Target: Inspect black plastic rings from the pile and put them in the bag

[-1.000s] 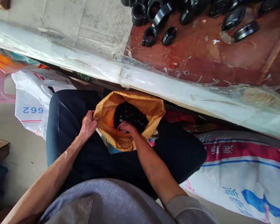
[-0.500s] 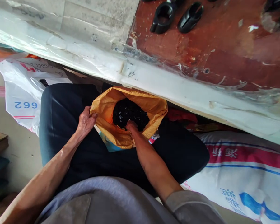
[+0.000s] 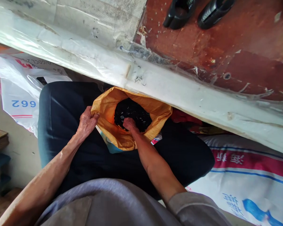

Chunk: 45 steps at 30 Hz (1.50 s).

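Left hand [image 3: 86,121] pinches the orange bag [image 3: 103,108]; right hand [image 3: 129,123] inside, can't tell if gripping; should left slip, black parts [image 3: 141,118] could spill!

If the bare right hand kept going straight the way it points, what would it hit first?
Probably the small black pieces inside the open yellow-orange bag; depth is unclear, so the right hand may already be touching them.

White bag [image 3: 14,84] reads "662" — striped sack [image 3: 261,183], "海新".
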{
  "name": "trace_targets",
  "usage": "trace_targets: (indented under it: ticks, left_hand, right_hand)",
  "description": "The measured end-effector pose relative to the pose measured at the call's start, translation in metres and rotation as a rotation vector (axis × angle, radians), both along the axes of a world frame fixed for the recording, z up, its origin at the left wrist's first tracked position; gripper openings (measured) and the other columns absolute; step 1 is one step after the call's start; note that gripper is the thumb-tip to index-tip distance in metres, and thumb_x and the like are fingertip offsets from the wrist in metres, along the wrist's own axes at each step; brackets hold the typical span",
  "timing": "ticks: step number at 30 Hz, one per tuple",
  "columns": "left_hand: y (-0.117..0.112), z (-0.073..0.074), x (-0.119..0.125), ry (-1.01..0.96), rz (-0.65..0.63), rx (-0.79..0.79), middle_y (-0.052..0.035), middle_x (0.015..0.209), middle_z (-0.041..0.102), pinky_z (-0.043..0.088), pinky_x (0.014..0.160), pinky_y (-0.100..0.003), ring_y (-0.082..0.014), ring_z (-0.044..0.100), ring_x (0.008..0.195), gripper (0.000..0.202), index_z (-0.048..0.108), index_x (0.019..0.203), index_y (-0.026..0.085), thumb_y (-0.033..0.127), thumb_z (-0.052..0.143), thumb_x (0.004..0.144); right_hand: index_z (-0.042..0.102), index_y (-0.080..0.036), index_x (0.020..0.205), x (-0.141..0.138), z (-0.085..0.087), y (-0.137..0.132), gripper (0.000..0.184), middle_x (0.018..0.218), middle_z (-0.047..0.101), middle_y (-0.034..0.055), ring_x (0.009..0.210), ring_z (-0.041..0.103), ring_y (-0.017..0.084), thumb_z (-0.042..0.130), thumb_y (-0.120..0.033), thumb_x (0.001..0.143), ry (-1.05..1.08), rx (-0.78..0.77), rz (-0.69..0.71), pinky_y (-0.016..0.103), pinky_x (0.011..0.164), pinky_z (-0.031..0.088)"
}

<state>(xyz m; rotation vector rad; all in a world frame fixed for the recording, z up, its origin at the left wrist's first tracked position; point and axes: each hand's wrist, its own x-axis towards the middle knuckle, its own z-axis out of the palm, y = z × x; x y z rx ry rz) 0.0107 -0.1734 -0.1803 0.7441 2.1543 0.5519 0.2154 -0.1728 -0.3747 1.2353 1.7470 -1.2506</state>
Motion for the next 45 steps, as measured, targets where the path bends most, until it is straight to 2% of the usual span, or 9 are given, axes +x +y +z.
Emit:
trace_targets:
  ticks: [2,5,15,22,28,33,37,40,45]
  left_hand:
    - [0.002,0.002,0.001,0.003,-0.005,-0.006,0.0032,0.072,0.052,0.037,0.053,-0.025,-0.0135,0.047,0.06,0.021,0.056,0.092,0.02,0.028,0.065,0.074]
    - [0.003,0.003,0.003,-0.023,0.013,-0.011,0.0035,0.072,0.051,0.037,0.053,-0.025,-0.0137,0.046,0.06,0.024,0.056,0.093,0.02,0.029,0.065,0.073]
    - [0.005,0.003,0.004,0.01,0.016,-0.033,0.0027,0.072,0.052,0.039,0.052,-0.025,-0.0143,0.047,0.06,0.022,0.056,0.091,0.02,0.031,0.065,0.074]
    - [0.005,0.0,0.003,-0.047,0.029,-0.012,0.0027,0.074,0.053,0.039,0.053,-0.025,-0.0139,0.048,0.061,0.026,0.054,0.093,0.021,0.032,0.066,0.073]
    - [0.008,0.005,0.005,-0.047,0.041,-0.016,0.0031,0.072,0.051,0.037,0.054,-0.026,-0.0134,0.046,0.06,0.023,0.054,0.09,0.021,0.031,0.065,0.073]
    - [0.007,0.001,0.003,-0.052,0.015,-0.004,0.0027,0.074,0.052,0.039,0.056,-0.027,-0.0144,0.048,0.062,0.023,0.054,0.092,0.021,0.032,0.064,0.075]
    - [0.006,0.0,0.002,-0.031,-0.006,0.001,0.0014,0.075,0.054,0.04,0.057,-0.028,-0.016,0.05,0.065,0.02,0.055,0.092,0.02,0.031,0.064,0.078]
    - [0.003,-0.001,0.002,-0.011,-0.011,0.007,0.0017,0.075,0.053,0.04,0.057,-0.028,-0.0162,0.05,0.064,0.019,0.057,0.094,0.02,0.032,0.063,0.08]
    - [0.0,-0.002,-0.003,0.054,-0.004,-0.028,0.0004,0.077,0.058,0.043,0.058,-0.028,-0.0182,0.054,0.067,0.021,0.062,0.098,0.019,0.032,0.06,0.082]
  right_hand:
    - [0.056,-0.02,0.142,-0.006,0.004,0.003,0.039,0.131,0.069,0.0159,0.124,0.065,0.026,0.054,-0.021,0.103,0.042,0.063,-0.019,0.033,0.098,0.052]
    - [0.042,-0.019,0.154,-0.012,0.01,-0.001,0.056,0.134,0.067,0.0171,0.123,0.066,0.026,0.054,-0.014,0.1,0.081,0.089,-0.02,0.033,0.099,0.052]
    - [0.069,-0.011,0.121,0.001,0.006,-0.005,0.025,0.112,0.075,0.0175,0.105,0.073,0.027,0.061,-0.02,0.098,-0.043,0.056,-0.061,0.037,0.09,0.057]
    - [0.051,-0.021,0.145,0.0,0.012,0.008,0.042,0.13,0.068,0.016,0.116,0.069,0.024,0.048,-0.018,0.103,0.028,0.191,-0.106,0.03,0.095,0.053]
    - [0.055,-0.016,0.138,0.0,0.008,0.016,0.039,0.124,0.07,0.0201,0.115,0.07,0.027,0.048,-0.01,0.1,0.023,0.17,-0.121,0.035,0.098,0.052]
    - [0.056,-0.012,0.133,0.002,0.005,0.016,0.033,0.122,0.071,0.0216,0.114,0.07,0.029,0.051,-0.015,0.101,0.022,0.13,-0.173,0.034,0.095,0.052]
    - [0.057,-0.012,0.135,0.002,0.005,0.01,0.04,0.116,0.074,0.0184,0.11,0.072,0.027,0.058,-0.014,0.095,0.065,0.084,-0.221,0.03,0.093,0.052]
    - [0.058,-0.017,0.139,0.0,0.003,0.007,0.049,0.125,0.072,0.016,0.12,0.067,0.027,0.06,-0.011,0.09,0.109,0.069,-0.276,0.031,0.101,0.049]
    - [0.067,-0.019,0.127,-0.007,-0.004,0.004,0.035,0.126,0.072,0.0128,0.124,0.065,0.023,0.053,-0.015,0.095,0.207,-0.038,-0.449,0.03,0.103,0.05]
